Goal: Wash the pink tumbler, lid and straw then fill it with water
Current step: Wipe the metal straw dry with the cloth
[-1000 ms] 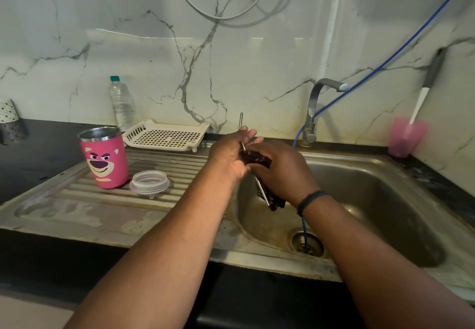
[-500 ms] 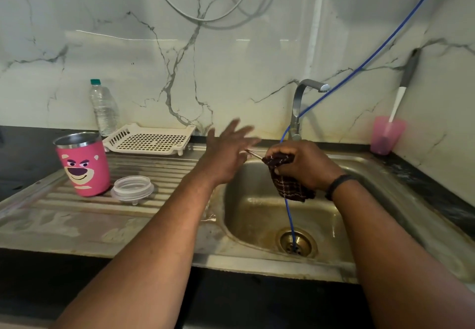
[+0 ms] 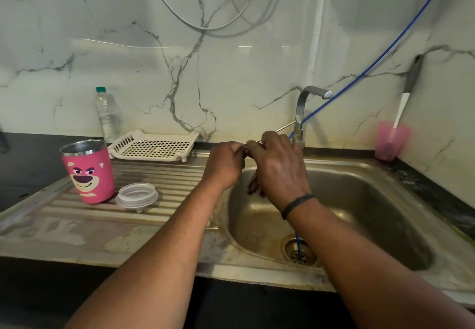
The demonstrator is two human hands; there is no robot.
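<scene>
While the left hand point(image 3: 224, 164) pinches the metal straw point(image 3: 284, 127), the right hand point(image 3: 279, 168) grips the dark cloth point(image 3: 253, 187). Best wipe steadily toward two o'clock, over the sink point(image 3: 372, 200).

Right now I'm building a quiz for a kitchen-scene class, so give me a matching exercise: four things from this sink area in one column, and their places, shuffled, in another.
Things:
1. pink bear-print steel tumbler
2. clear round plastic lid
3. thin metal straw
4. clear plastic water bottle with green cap

Places:
A. against the marble wall, behind the white perforated tray
B. held above the steel sink basin
C. upright on the ribbed drainboard, lidless
D. flat on the drainboard, right of the tumbler

Pairs: 1-C, 2-D, 3-B, 4-A
</scene>
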